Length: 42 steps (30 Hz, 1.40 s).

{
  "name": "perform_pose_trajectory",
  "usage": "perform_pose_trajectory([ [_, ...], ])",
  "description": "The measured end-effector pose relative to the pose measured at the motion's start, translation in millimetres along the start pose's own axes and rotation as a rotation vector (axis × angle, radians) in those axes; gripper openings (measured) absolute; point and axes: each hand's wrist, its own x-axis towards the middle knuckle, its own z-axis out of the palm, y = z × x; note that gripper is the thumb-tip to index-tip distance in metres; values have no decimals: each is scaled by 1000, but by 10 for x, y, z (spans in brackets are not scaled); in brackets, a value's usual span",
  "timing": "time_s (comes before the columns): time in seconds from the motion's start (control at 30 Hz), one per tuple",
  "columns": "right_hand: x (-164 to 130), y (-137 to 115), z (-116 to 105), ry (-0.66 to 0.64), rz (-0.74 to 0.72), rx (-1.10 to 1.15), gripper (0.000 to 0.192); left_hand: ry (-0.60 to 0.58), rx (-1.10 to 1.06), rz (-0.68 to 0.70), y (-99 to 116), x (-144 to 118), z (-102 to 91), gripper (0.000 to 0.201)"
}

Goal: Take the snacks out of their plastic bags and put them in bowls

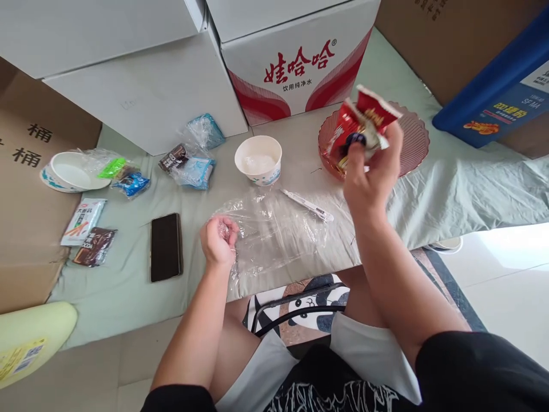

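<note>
My right hand [373,166] is closed on several small snack packets [351,126], red and gold ones among them, held up above a pink ribbed bowl [416,134]. Clear plastic film, a thin bag [274,234], lies spread on the cloth, and my left hand [218,240] has its fingers curled around one edge of it. Just behind the bag stands a white paper bowl [258,159] with a blue pattern. A white pen-shaped tool [306,205] rests between that bowl and my right wrist.
To the left lie a black phone [166,247], a white packet [83,221], a brown packet [95,247], wrapped snacks [189,163] and another paper bowl [71,171]. White cartons [295,74] line the back. A blue container [493,86] stands right, a yellow bottle [34,337] near left.
</note>
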Motion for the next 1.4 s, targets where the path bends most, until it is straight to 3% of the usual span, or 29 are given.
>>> perform_pose_trajectory([
  [0.17, 161, 203, -206, 7, 57, -348, 51, -107, 34, 50, -55, 14, 18, 27],
  [0.33, -4, 50, -247, -10, -73, -230, 31, -285, 15, -60, -20, 15, -4, 30],
  [0.47, -229, -144, -134, -253, -53, 50, 33, -496, -65, -244, 88, -18, -37, 36],
  [0.6, -391, -271, -31, -348, -8, 145, 31, -654, -157, -395, 184, -27, -123, 45],
  [0.73, -523, -333, 98, -699, 264, 321, 47, -834, -275, -554, 196, -1, -274, 48],
  [0.83, -689, -383, 225, -911, 498, 451, 78, -931, -278, -621, 132, 24, -394, 56],
  [0.9, -798, -429, 293, -999, 667, 513, 96, -874, -218, -617, 87, 41, -452, 63],
  [0.93, -835, -454, 316, -1036, 741, 527, 95, -804, -182, -599, 76, 52, -469, 67],
  [1.03, -836, -510, 320, -1027, 848, 526, 45, -573, -88, -513, 97, 109, -467, 67],
  [1.1, -757, -517, 283, -892, 850, 532, 28, -463, -53, -440, 133, 175, -431, 55],
  [1.23, -576, -467, 192, -548, 823, 480, 32, -187, -28, -245, 151, 318, -386, 43],
  [1.3, -530, -444, 159, -455, 799, 434, 33, -185, -7, -226, 135, 348, -408, 50],
  [1.4, -506, -432, 119, -409, 776, 385, 32, -383, 132, -282, 112, 332, -455, 65],
])
